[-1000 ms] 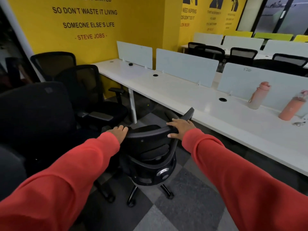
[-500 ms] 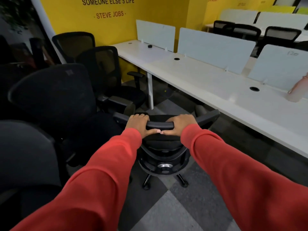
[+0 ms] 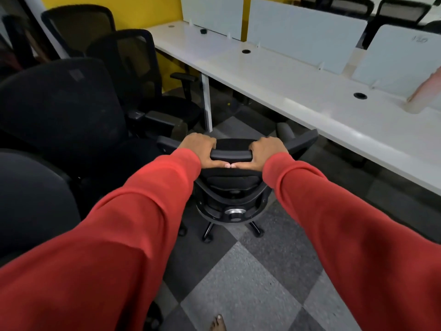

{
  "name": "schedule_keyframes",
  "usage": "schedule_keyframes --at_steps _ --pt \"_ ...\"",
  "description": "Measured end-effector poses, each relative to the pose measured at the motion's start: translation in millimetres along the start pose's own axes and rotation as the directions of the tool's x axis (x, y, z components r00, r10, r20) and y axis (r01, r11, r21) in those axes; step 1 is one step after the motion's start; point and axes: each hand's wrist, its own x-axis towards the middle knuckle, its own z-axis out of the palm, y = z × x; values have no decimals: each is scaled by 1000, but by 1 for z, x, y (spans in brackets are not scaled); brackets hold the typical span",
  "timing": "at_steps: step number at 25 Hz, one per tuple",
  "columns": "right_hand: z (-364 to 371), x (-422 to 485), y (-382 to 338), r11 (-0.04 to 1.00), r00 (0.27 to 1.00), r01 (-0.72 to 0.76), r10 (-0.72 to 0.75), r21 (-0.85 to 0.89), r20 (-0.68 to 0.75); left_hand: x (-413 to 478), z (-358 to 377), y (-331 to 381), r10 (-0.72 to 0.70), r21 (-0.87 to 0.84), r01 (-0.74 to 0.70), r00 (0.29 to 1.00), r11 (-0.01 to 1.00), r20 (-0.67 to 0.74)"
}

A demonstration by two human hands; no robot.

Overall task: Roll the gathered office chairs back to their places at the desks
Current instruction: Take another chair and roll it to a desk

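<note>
Black swivel chair (image 3: 231,187) at 12 o'clock, top rail gripped by left hand (image 3: 198,149) and right hand (image 3: 267,149); hands been brought closer, thumbs now touching.

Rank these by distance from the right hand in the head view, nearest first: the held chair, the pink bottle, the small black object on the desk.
1. Held chair: gripped by the right hand at its top rail.
2. Pink bottle: on the desk, out to the right.
3. Small black object: at the desk's far end, ahead and to the left.
</note>
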Motion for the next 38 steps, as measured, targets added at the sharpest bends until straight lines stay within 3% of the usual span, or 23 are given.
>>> schedule_keyframes --at_steps 9,20,32,38 --pt "-6 -82 -17 999 999 -8 9 -47 30 -56 1 41 68 38 -65 996 997 -65" --pt "-17 -251 -29 993 992 -86 93 -79 90 -160 -20 158 127 -4 -128 986 992 -112" --pt "-20 -384 -36 951 943 -295 305 -86 130 -204 -35 245 285 -35 -292 949 956 -134" --pt "-18 -426 -34 885 869 -458 466 -88 168 -198 -42 284 407 17 -407 909 913 -94"
